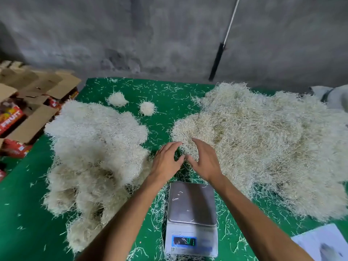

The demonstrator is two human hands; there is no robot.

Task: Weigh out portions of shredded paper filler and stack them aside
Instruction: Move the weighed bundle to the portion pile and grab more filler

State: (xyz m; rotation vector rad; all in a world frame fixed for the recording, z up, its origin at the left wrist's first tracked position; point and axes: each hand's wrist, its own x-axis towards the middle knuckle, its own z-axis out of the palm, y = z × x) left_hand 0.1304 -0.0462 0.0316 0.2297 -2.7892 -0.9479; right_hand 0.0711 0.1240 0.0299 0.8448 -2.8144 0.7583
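The numbers on the scale (191, 221) screen are too blurry to read. At 9 o'clock, the cardboard boxes (28, 110) run off the picture's edge, and only part of the word on a red pack (10, 119) shows. At 3 o'clock, the big heap of shredded paper (263, 144) is cut off by the edge. A grey-white thing (331, 95) behind it is half hidden, and I cannot tell what it is. At 5 o'clock, a white sheet (323, 243) is cut off, and its dark mark is too blurry to make out. The fingertips of the right hand (204, 161) sink into the heap and cannot be seen.
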